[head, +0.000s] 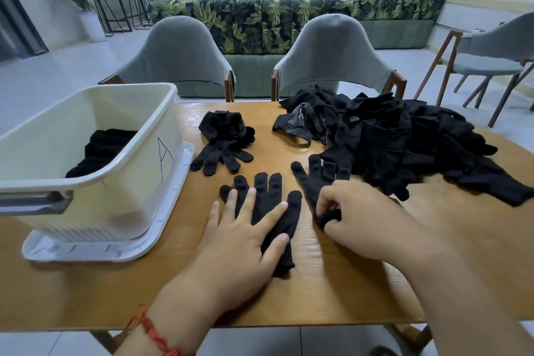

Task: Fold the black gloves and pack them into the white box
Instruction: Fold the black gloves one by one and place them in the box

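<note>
A black glove (267,196) lies flat on the wooden table (332,292) with its fingers pointing away from me. My left hand (245,237) rests on it with straight, spread fingers. Just to its right lies a second black glove (313,179); my right hand (358,217) pinches its cuff end with curled fingers. The white box (121,165), marked with a letter A, stands at the left with folded black gloves (101,150) inside. A large pile of black gloves (404,141) covers the table's right side.
Another small bundle of black gloves (224,139) lies between the box and the pile. The box sits on its white lid (161,237). Two grey chairs (332,55) stand behind the table, and two people sit further back, facing away.
</note>
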Demonstrator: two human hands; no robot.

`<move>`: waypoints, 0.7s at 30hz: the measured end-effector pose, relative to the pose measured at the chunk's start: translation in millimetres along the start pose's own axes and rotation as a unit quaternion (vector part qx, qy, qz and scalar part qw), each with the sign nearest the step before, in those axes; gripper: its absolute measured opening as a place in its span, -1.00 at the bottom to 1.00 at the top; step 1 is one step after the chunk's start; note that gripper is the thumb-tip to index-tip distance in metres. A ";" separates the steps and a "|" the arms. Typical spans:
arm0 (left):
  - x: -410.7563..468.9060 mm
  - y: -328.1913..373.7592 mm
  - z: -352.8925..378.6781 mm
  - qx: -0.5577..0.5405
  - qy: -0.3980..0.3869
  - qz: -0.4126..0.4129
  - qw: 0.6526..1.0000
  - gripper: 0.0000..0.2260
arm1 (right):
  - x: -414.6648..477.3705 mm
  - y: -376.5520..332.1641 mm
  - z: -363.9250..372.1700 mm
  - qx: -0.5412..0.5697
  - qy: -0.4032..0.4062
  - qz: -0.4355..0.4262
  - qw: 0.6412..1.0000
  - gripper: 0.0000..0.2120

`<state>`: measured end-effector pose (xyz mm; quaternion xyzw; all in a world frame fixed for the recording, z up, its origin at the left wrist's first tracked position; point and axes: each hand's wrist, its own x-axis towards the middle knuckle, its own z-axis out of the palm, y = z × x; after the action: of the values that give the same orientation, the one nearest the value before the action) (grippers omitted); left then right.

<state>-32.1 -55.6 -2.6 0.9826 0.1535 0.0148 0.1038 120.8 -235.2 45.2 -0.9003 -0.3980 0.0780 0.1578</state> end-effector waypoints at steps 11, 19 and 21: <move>-8.6 -15.3 3.3 -0.086 0.101 -0.012 0.991 -0.50 | 18.6 -13.5 4.6 0.199 0.265 0.011 0.943 -0.84; -8.4 -15.6 2.7 -0.071 0.091 -0.001 0.993 -0.48 | 16.7 -48.6 32.7 0.166 0.245 -0.168 0.940 -0.70; -9.2 -14.6 0.7 -0.057 0.099 0.009 0.993 -0.53 | 12.5 -53.0 39.6 0.123 0.188 -0.194 0.955 -0.66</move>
<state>-45.3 -44.9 -6.3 0.9700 0.1535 0.1215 0.1439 82.0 -183.5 26.2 -0.7777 -0.5156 -0.0764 0.3515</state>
